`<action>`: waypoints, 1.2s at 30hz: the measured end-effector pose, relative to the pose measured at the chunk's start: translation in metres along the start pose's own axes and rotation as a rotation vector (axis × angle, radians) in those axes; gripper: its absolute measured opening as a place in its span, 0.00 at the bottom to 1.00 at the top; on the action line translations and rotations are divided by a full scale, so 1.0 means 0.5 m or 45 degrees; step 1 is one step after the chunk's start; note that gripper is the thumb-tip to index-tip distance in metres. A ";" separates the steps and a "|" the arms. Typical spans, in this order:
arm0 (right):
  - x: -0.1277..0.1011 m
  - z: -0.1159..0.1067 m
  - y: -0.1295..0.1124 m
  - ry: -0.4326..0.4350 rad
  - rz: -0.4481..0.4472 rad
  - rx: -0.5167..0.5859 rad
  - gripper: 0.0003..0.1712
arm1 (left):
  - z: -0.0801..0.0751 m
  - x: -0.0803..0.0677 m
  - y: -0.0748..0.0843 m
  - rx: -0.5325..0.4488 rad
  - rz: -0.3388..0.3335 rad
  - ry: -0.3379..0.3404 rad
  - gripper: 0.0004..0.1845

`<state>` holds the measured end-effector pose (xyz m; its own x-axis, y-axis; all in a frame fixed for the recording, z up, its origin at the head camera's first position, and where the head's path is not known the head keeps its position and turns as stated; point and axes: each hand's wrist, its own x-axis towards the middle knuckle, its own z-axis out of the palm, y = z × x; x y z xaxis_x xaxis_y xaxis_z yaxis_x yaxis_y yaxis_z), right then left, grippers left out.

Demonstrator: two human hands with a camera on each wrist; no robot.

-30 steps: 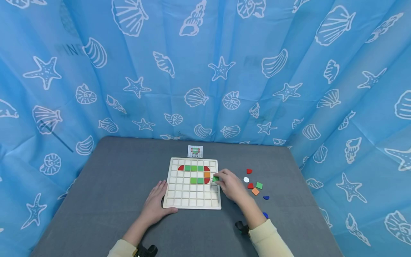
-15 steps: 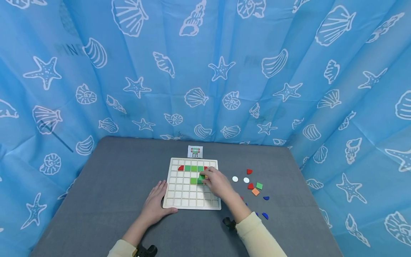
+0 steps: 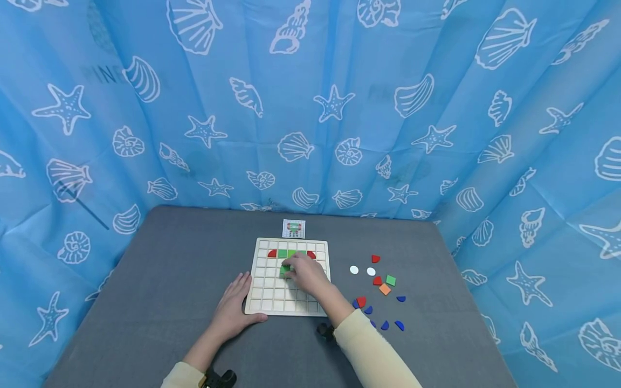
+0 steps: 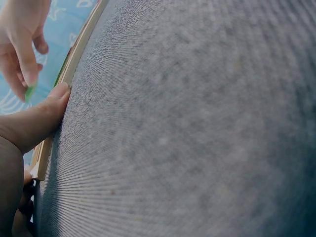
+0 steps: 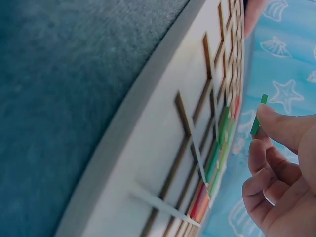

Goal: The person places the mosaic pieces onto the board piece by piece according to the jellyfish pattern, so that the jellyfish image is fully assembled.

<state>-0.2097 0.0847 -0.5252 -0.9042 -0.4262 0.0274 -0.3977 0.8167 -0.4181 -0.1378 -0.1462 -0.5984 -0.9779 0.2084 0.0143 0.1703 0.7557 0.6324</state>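
In the head view, the right hand point(image 3: 310, 274) reaches over the pale gridded board point(image 3: 267, 296), pinching a green tile point(image 3: 284, 271) by its edge above the squares. Beyond it, a row of tiles point(image 3: 282, 254) sits in the board, green squares with a red rounded piece at either end, partly covered by the fingers. The left hand point(image 3: 235, 308) lies along the board's left side, fingers extended, thumb at the near edge. A small printed card point(image 3: 294, 228) is just beyond the board on the grey table point(image 3: 194, 242). To the right are scattered two white discs point(image 3: 354, 270), red pieces point(image 3: 375, 258), a green square point(image 3: 391, 280), an orange square point(image 3: 385, 289) and blue half-rounds point(image 3: 399, 325). In the left wrist view, the left thumb point(image 4: 52, 104) touches the board's rim, while the right hand grasps the green tile, seen edge-on at its fingertips. In the right wrist view, thumb and finger pinch that tile, held apart from the board; the other fingers are curled. Red, orange and green pieces lie in the grid beside it.
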 end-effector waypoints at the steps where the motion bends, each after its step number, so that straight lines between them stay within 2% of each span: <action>1: 0.004 0.004 -0.001 -0.011 0.010 0.006 0.15 | 0.000 0.000 -0.001 0.002 -0.002 -0.003 0.66; 9: 0.020 0.019 -0.005 -0.098 0.052 0.031 0.15 | 0.002 0.001 -0.003 0.005 -0.025 -0.045 0.67; 16: 0.025 0.021 -0.010 -0.090 0.033 -0.022 0.15 | 0.004 0.003 -0.003 -0.002 -0.031 -0.039 0.67; 24: 0.032 0.021 -0.012 -0.088 0.029 -0.004 0.15 | 0.002 0.002 0.000 0.010 -0.014 -0.030 0.67; 31: 0.014 -0.005 -0.010 -0.066 0.031 0.060 0.16 | 0.001 0.002 0.001 0.012 -0.029 -0.038 0.67; 36: -0.013 -0.021 0.010 -0.013 0.028 0.134 0.15 | 0.002 0.001 0.001 -0.003 -0.027 -0.029 0.67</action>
<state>-0.2072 0.0954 -0.5180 -0.9107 -0.4130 0.0078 -0.3585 0.7808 -0.5118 -0.1380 -0.1452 -0.5987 -0.9783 0.2064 -0.0172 0.1489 0.7585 0.6344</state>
